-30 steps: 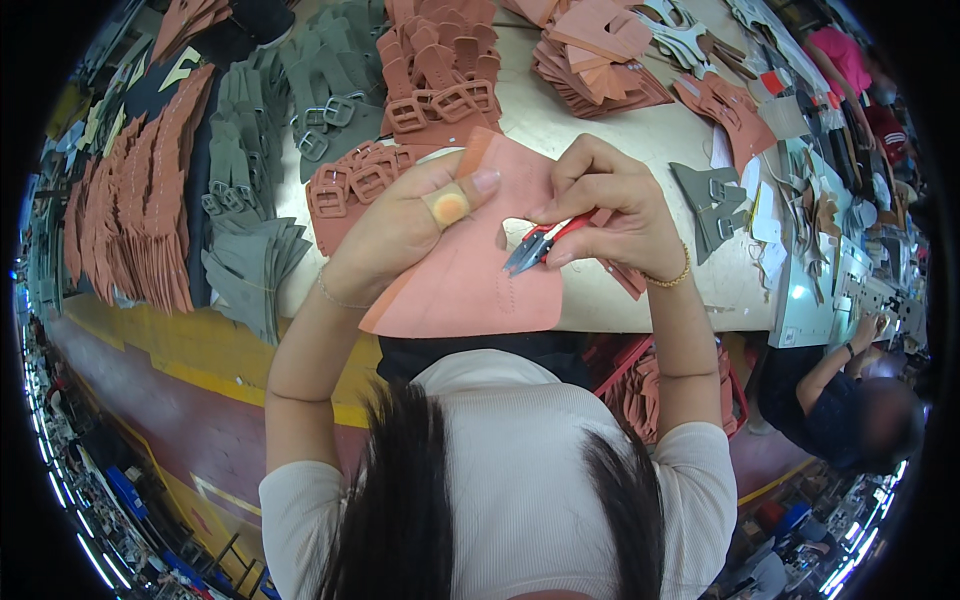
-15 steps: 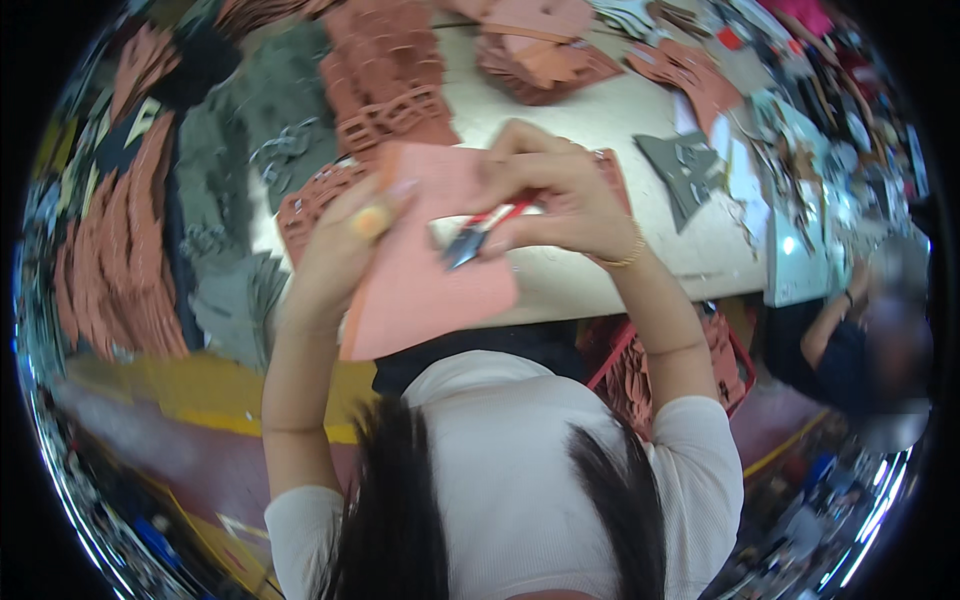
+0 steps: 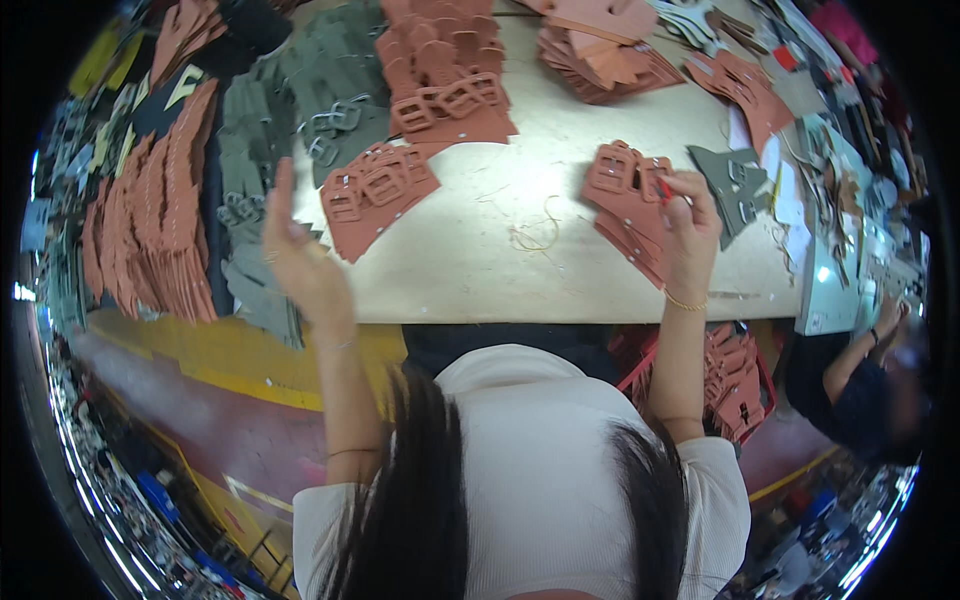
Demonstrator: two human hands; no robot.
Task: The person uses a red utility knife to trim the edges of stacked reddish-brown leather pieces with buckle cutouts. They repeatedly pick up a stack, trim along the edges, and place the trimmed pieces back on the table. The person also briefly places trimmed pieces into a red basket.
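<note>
While the person leans over the pale worktable [image 3: 520, 270], both hands are raised above its near edge. The left hand [image 3: 300, 262] is open, fingers loosely extended and lifted at the table's left end; it holds nothing and touches nothing that can be seen. Just beyond it on the table lies a stack of rust-brown cut pieces with buckles [image 3: 378, 195], and to its left a stack of grey cut pieces [image 3: 255, 275] overhangs the table's near left corner.

The right hand [image 3: 690, 225] is closed, fingers curled in a pinch around a small red-handled tool [image 3: 664, 188], of which only the red tip shows above the fingers; its kind cannot be told. This hand sits at the right edge of a second stack of rust-brown buckled pieces [image 3: 625, 200] on the right half of the table, touching or just over it. A thin bracelet circles the right wrist.

Loose threads [image 3: 535, 235] lie at the table's centre. Further stacks of rust-brown pieces [image 3: 445, 85] occupy the far side of the table. A grey piece [image 3: 735, 185] lies just right of the right hand. Another person [image 3: 850, 375] sits off the table's right end.
</note>
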